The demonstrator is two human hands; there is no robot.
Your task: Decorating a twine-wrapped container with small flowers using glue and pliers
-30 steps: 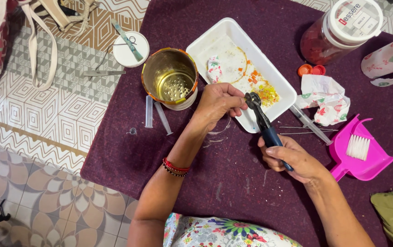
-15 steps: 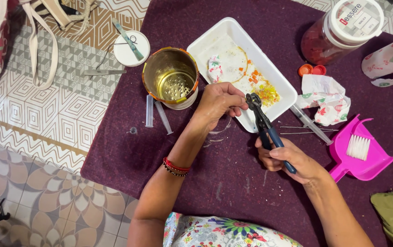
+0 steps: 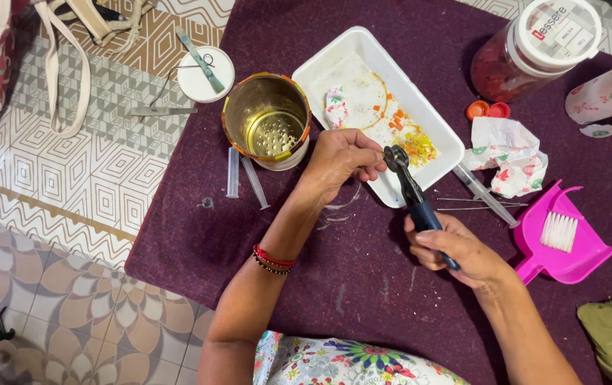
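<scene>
My right hand [image 3: 455,248] grips the blue handles of dark pliers [image 3: 411,191], jaws pointing up toward the white foam tray [image 3: 434,121]. My left hand [image 3: 340,158] is closed with fingertips pinched right at the plier jaws; what it pinches is too small to see. A bead bracelet sits on my left wrist. The tray holds orange and yellow bits and a patterned scrap. A gold tin can [image 3: 266,120] with a perforated bottom stands just left of my left hand.
Purple cloth [image 3: 334,285] covers the table. A pink dustpan with small brush [image 3: 561,235], crumpled patterned paper [image 3: 509,153], a red jar with white lid [image 3: 534,46], clear tubes [image 3: 245,178], thin needles [image 3: 473,203] and a white lid [image 3: 206,71] lie around.
Both hands and the pliers have stayed nearly still; the pliers tilted very slightly and the left fingers remain pinched at the jaws.
</scene>
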